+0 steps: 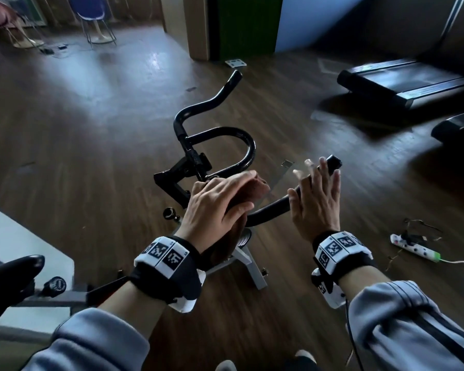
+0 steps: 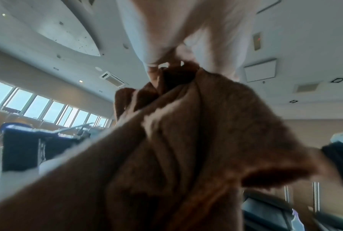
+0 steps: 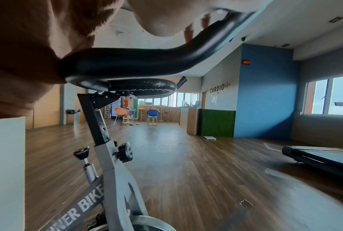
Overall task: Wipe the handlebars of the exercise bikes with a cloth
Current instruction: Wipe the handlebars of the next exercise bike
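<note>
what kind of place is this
Most likely a gym's cardio room: the hands work on an exercise bike, a treadmill lies on the wood floor to the right, and the far wall carries a CARDIO sign.

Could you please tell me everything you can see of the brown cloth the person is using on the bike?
The brown cloth is soft, fuzzy fabric, reddish-brown, bunched into folds. It is draped over the black tubular handlebar near the bend of its right arm. The left hand lies on top, fingers curved over it and thumb against its side, pressing it to the bar. A loose part hangs down below the wrist. The left wrist view shows creases and a dangling corner. The right hand is apart from it.
</note>
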